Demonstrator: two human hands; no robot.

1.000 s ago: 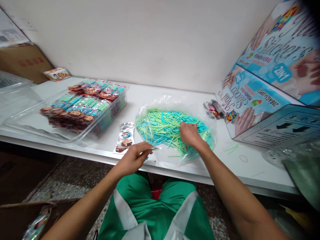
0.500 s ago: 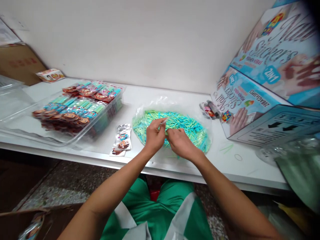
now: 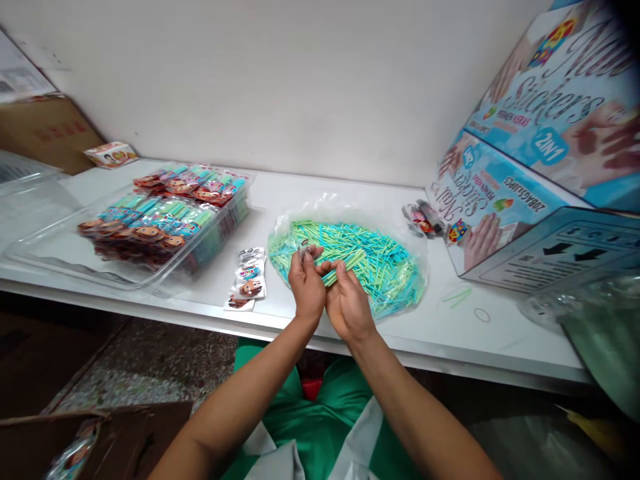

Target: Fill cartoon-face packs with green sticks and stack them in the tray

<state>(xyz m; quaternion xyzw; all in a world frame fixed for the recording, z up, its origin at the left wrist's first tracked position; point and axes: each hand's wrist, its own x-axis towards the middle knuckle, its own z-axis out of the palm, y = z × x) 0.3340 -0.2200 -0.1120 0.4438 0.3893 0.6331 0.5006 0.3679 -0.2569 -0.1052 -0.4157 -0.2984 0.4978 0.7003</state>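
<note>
My left hand (image 3: 307,287) is closed, pinching a small clear-and-dark packet (image 3: 304,252) between thumb and forefinger; most of it is hidden. Against it, my right hand (image 3: 351,303) is closed round a few thin light-green sticks (image 3: 353,259), which point away to the right. Both hands are over the near left part of an open clear plastic bag (image 3: 423,270) heaped with loose green and blue sticks (image 3: 385,250). Left of the bag lies a small pile of flat printed sachets (image 3: 250,273) with a cartoon face.
A clear plastic tray (image 3: 145,283) holds rows of filled packets (image 3: 155,223) at the left. Large Nail Stickers boxes (image 3: 525,153) stand at the right, with dark packets (image 3: 424,219) beside them. Loose green sticks (image 3: 457,297) and a rubber band (image 3: 481,315) lie nearby. A brown carton (image 3: 45,133) is far left.
My right hand has turned palm inward and come closer to my body, and the green sticks in it now show. My left hand has shifted slightly left and down.
</note>
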